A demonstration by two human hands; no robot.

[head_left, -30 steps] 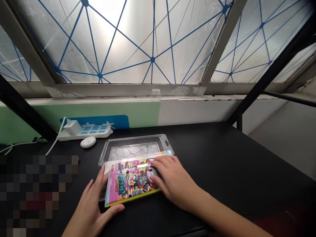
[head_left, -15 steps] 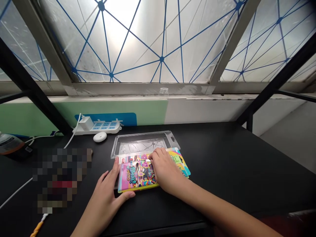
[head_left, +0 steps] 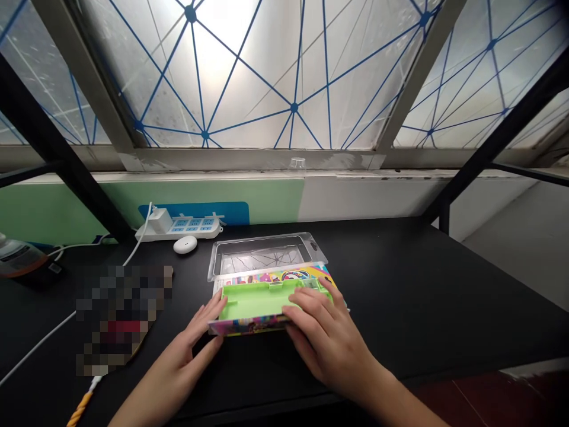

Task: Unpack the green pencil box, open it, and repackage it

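Observation:
A pencil case (head_left: pixel 253 303) with a light green plastic inside stands open near the front of the black desk, its colourful printed lid (head_left: pixel 262 325) tilted down toward me. My left hand (head_left: pixel 191 341) grips its left end, fingers on the side and thumb at the lower front corner. At the right, my right hand (head_left: pixel 326 332) lies over the case with its fingers on the green interior and its thumb below the front edge. Behind the case is a printed card (head_left: pixel 284 276), partly covered. A clear plastic blister shell (head_left: pixel 267 255) rests just beyond it.
A white power strip (head_left: pixel 195 227) with a plugged-in adapter sits against the wall, a small white oval case (head_left: pixel 185 244) before it. Left of my hands lies a blurred-out object (head_left: pixel 120 320) with a cable. A bottle (head_left: pixel 26 264) is at the far left.
The pencil case has been opened, so its green inside now shows where the printed lid was on top. My right hand has shifted right and toward me; my left hand stays at the left end.

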